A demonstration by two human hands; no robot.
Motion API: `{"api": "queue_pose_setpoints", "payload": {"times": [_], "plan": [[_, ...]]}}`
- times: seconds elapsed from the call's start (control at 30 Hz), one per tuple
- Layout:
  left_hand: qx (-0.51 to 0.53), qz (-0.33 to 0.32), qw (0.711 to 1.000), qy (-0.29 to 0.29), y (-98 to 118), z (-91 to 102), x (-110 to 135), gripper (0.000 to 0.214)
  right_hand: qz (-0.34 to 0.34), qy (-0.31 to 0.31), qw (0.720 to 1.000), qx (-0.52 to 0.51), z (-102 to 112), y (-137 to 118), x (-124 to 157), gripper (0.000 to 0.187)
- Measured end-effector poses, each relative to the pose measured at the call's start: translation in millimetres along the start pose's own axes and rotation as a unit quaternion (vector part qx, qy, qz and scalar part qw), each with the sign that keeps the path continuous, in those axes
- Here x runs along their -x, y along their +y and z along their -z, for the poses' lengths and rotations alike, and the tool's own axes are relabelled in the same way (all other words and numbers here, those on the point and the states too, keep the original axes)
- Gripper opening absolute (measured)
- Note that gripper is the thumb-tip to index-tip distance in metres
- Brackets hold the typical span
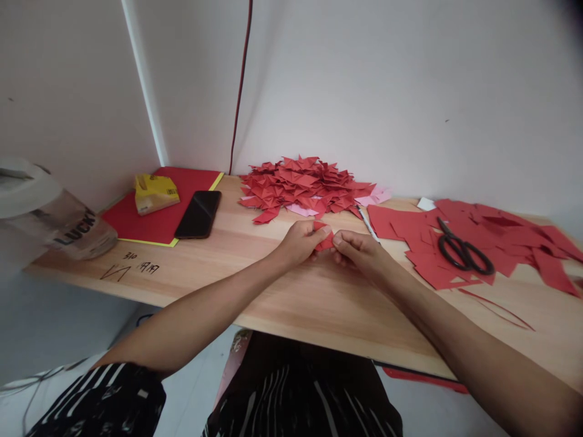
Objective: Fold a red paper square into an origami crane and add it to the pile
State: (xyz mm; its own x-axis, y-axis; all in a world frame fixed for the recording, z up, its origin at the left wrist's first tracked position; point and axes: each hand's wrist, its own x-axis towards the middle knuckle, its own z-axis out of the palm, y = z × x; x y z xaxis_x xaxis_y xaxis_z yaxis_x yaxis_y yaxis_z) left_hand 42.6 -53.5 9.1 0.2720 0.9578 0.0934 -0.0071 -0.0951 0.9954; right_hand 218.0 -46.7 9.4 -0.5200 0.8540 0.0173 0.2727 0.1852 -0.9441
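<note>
My left hand (300,241) and my right hand (359,250) meet over the middle of the wooden tabletop (282,297), both pinched on a small folded red paper piece (324,238) held between the fingertips. Just behind them lies a heap of folded red paper pieces (303,185) with a few pink ones at its edge. To the right, flat red paper squares and scraps (501,243) are spread out, with black scissors (464,250) lying on them.
A black phone (198,213) and a yellow packet (155,193) rest on a red sheet (150,221) at the left. A clear bag printed LUCKY (68,227) sits at the far left. A red cable (240,85) hangs down the wall.
</note>
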Motion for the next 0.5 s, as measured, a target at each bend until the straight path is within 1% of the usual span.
{"api": "queue_pose_setpoints", "payload": {"times": [0.13, 0.23, 0.37, 0.5], "plan": [[-0.002, 0.008, 1.0, -0.025, 1.6, 2.4, 1.0, 0.017, -0.019, 0.046, 0.999, -0.011, 1.1, -1.2, 0.7, 0.043], [-0.012, 0.024, 0.999, -0.042, 2.5, 3.0, 1.5, 0.015, -0.032, 0.068, 0.997, 0.0, 2.5, -0.7, 0.5, 0.042], [-0.018, 0.038, 0.998, -0.044, 3.1, 2.6, 2.0, 0.016, -0.021, 0.064, 0.998, 0.021, 3.6, 0.5, -0.1, 0.04], [-0.027, 0.045, 0.996, -0.07, 4.1, 2.7, 2.8, 0.021, 0.011, 0.054, 0.998, 0.041, 4.2, 2.3, -0.2, 0.039]]}}
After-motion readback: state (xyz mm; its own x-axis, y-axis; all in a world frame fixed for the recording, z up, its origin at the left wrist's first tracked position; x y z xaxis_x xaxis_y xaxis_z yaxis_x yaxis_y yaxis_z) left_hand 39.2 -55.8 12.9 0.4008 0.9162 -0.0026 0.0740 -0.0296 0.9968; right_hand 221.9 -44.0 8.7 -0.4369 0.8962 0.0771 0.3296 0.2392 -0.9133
